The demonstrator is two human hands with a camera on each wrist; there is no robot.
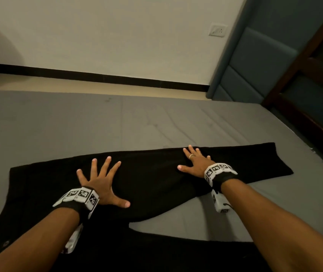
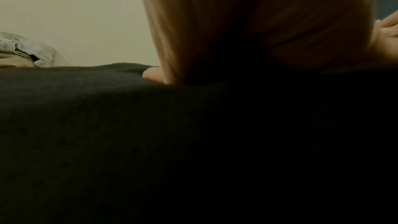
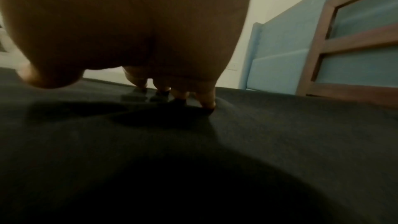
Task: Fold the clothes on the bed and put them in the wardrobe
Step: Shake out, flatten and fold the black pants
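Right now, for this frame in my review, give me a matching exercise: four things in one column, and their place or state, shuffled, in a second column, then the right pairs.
Things:
1. left hand
2. right hand
3. black garment
4. wall socket

Places or states:
A. spread flat across the grey bed sheet
B. fingers splayed wide, pressing on the garment's nearer left part
C. high on the white wall, beside the blue padded headboard
D. wears a ring, flat on the garment's far edge

Pairs: 1-B, 2-D, 3-A, 4-C

garment (image 1: 152,179) on bed (image 1: 117,118) — hands atop it.
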